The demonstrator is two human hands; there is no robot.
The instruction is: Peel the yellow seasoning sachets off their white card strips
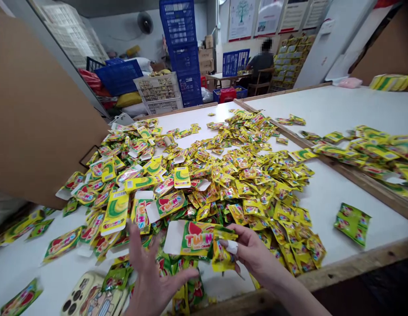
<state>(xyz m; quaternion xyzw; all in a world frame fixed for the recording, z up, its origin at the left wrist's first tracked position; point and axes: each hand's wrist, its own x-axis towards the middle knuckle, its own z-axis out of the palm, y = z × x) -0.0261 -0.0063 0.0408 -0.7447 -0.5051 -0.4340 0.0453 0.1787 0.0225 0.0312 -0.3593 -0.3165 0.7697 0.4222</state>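
My right hand (248,252), a white wrap on one finger, pinches a small yellow candy packet (222,259) near the table's front edge. Just behind that packet is a flat "TWINS" carton (197,239) with a white flap; I cannot tell if the hand also touches it. My left hand (153,274), somewhat blurred, holds nothing, its fingers spread above the front of the heap. Small yellow packets (246,188) make up the heap's middle and right. Flat yellow and green cartons (114,213) lie over its left side.
A phone in a cartoon case (95,294) lies at front left. One green packet (352,224) is at right. A wooden strip (342,171) divides the white table, with more cartons (371,147) beyond. Brown cardboard (42,109) stands at left. Blue crates (182,57) and a seated person (261,61) are behind.
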